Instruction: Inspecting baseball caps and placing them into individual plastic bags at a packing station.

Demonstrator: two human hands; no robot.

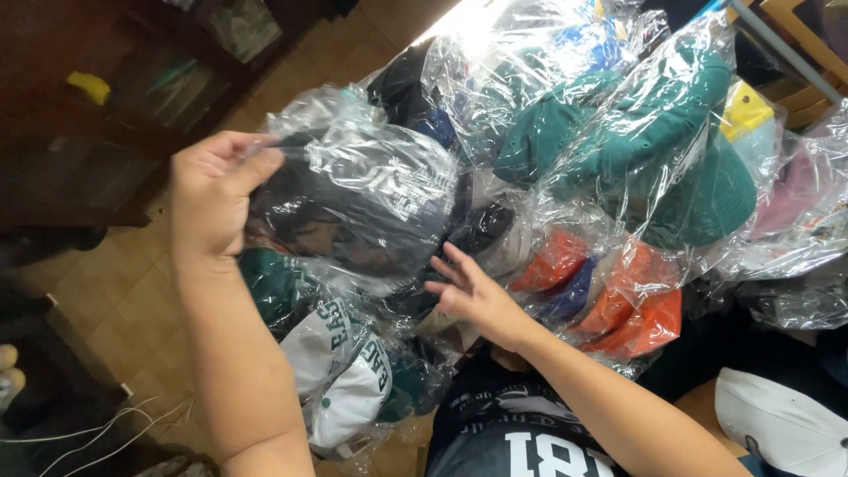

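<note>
Left hand [210,196] is raised, grip closed: thumb and fingers pinch the top edge of a clear plastic bag [371,177] at its upper left corner. Bag hangs up off the pile, crinkled, with a dark cap [353,216] inside; cap's exact colour hard to tell through the glare.

Right hand [473,296] sits lower and to the right, grip open, fingers spread, holding nothing. Fingertips are at the lower right edge of the held bag; can't tell whether they actually touch the plastic or the bags under it.

Below the held bag, near side: a white cap [340,389] with green lettering, bagged, lying next to a dark green cap [274,283] that's half hidden behind the left forearm.

Right of the right hand: a cluster of orange caps [632,314] in bags, a blue one wedged between them. Farther off: big teal-green caps [654,150] in clear bags, a yellow cap [746,110] peeking out at the far right, pinkish one beyond it.

Near right corner: a bare white cap [777,420]. Wooden floor [124,291] on the left, white cables [97,433] trailing across the near left.
</note>
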